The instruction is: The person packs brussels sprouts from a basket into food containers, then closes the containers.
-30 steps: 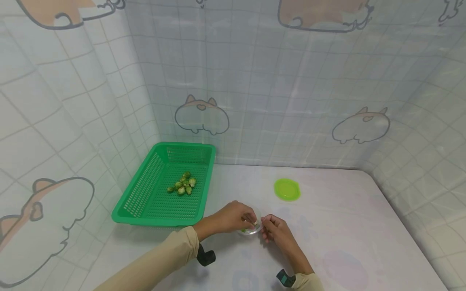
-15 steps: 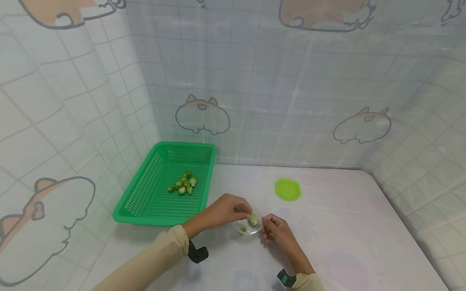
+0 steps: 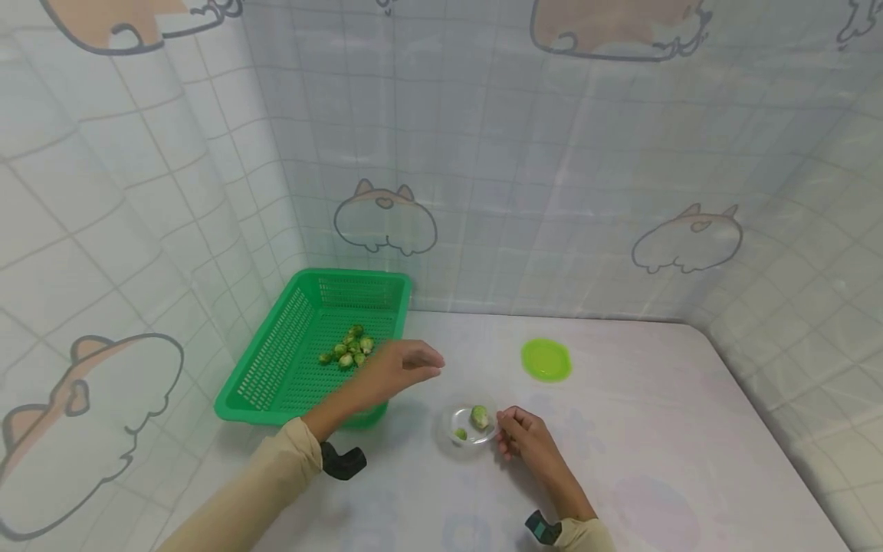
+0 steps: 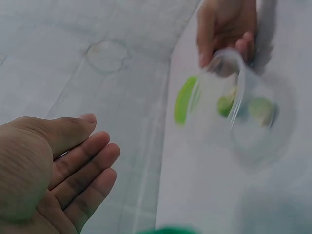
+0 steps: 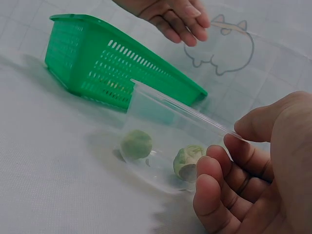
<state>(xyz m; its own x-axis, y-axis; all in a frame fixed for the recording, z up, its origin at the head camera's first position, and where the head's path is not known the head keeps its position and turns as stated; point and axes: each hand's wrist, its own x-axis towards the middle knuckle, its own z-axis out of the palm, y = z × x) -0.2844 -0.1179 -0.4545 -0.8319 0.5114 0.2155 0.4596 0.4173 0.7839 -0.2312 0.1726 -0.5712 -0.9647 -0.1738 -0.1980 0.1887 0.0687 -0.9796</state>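
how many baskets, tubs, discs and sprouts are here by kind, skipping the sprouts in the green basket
Green basket: 1
Clear tub: 1
Lime-green disc: 1
Brussels sprouts in the tub: 2
Total: 5

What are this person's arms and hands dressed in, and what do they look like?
Plain beige fabric sleeves end near both wrists. A small, angular black device is worn by the left wrist; a similar black device with a teal patch is by the right. The left hand and right hand are ungloved.
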